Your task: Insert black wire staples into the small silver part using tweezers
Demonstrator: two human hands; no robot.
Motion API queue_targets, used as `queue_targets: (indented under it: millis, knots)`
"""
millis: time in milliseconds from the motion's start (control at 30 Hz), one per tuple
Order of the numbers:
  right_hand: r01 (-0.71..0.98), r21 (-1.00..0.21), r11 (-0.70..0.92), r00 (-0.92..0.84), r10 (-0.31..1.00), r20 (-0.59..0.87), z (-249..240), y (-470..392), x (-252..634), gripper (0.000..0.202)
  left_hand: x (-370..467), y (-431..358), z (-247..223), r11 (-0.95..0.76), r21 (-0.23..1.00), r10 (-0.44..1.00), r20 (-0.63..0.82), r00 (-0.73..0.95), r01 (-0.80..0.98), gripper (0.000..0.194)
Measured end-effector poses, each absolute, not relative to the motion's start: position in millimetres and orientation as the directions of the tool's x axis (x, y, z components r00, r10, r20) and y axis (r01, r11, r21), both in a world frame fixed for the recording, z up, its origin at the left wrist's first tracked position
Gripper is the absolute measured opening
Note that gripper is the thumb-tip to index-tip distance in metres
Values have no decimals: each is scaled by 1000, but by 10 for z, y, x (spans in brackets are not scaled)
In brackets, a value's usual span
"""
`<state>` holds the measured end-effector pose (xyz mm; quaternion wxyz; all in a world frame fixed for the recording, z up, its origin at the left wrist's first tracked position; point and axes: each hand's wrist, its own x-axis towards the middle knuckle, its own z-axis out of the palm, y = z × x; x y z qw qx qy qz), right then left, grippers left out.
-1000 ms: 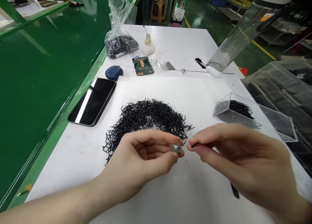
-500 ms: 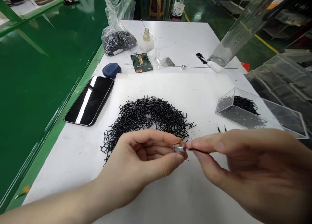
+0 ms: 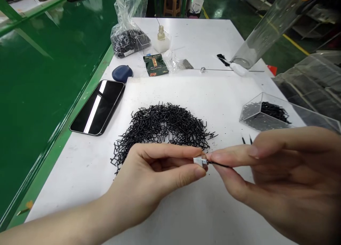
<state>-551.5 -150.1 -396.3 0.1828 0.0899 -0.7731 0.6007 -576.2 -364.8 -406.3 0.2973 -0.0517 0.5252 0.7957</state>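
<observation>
My left hand (image 3: 162,170) pinches a small silver metal piece (image 3: 200,162) between thumb and fingers. From the right, my right hand (image 3: 271,170) holds a thin black piece (image 3: 220,164) between thumb and forefinger, its tip meeting the end of the metal piece. Whether the tip is inside cannot be made out. Behind my left hand, many short bent black pieces lie in an arched pile (image 3: 165,120) on the white table (image 3: 170,216). Two dark pointed tips (image 3: 247,140) show just behind my right hand.
A phone (image 3: 98,108) and a blue case (image 3: 122,74) lie left. A clear box (image 3: 274,112) of black pieces is right. Farther back are a plastic bag (image 3: 129,41), a green packet (image 3: 156,65), a small bottle (image 3: 161,33), a thin rod (image 3: 218,70) and a tilted clear tube (image 3: 263,33).
The metal piece has shifted slightly right and turned in my left fingers. The black piece's tip now lines up with its end. The view has shifted a little.
</observation>
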Motion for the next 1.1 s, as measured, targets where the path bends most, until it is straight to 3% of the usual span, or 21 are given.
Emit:
queue_targets:
  millis: [300, 633, 1100]
  knots:
    - [-368, -898, 243, -921, 38, 387, -4025, -1469, -5478, 46, -5755, -3669, -4046, -257, 810, 408, -403, -819, -527, 21]
    - [-397, -849, 348, -906, 0, 423, -4067, -1440, -5439, 41, -5765, -3656, -4030, -270, 811, 415, -389, -823, -519, 21]
    - [-389, -884, 259, -921, -104, 375, -3952, -1417, -5557, 39, -5761, -3671, -4035, -270, 831, 403, -362, -840, -487, 29]
